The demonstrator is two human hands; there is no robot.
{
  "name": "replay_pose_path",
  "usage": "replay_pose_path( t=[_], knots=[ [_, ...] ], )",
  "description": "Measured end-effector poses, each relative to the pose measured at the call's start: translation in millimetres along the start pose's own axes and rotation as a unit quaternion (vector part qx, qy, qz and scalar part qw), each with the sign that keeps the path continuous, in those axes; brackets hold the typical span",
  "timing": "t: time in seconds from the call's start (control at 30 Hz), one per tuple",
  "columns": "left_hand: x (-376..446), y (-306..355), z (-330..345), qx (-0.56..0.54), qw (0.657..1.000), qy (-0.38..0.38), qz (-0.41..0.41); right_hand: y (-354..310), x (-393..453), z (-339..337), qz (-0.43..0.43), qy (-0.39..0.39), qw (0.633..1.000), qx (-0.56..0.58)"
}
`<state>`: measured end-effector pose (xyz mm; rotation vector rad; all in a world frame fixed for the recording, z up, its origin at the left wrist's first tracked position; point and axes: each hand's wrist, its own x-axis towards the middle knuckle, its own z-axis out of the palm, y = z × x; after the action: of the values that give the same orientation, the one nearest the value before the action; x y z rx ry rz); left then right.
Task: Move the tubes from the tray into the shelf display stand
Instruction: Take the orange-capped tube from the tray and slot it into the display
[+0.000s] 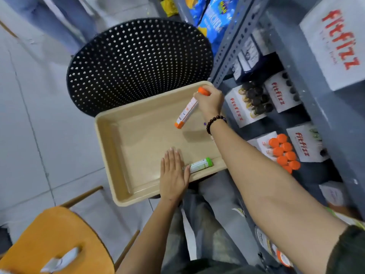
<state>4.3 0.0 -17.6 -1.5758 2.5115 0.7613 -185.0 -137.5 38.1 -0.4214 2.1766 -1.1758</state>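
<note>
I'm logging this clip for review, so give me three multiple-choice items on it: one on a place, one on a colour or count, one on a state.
1. Where is the green-capped tube?
A. in the tray, near its front right corner
B. on the orange chair
C. in a display box

2. What colour is the cap of the tube in the right hand?
A. blue
B. orange
C. black

3. How is the left hand?
A. gripping a tube
B. flat and open, in the tray
C. on the shelf

Key: 1 A, it lies on the tray floor; 2 B, the orange-capped tube is lifted by its cap; 3 B, fingers extended beside the green-capped tube.
</note>
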Motion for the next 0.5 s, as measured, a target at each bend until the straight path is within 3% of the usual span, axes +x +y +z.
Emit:
replay_pose_path(
  t=[0.2, 0.5],
  knots=[
    [-10.4, 11.2, -19.8, 0.008, 0.997, -0.014, 0.079, -8.9, -50.0, -87.6, -0.078, 0.042, 0.994, 0.067],
    [-62.3, 128.8, -50.0, -0.023, 0.943, -0.003, 0.333, -4.9, -176.9, -290.7, -0.132, 0.192, 0.968, 0.09]
  ],
)
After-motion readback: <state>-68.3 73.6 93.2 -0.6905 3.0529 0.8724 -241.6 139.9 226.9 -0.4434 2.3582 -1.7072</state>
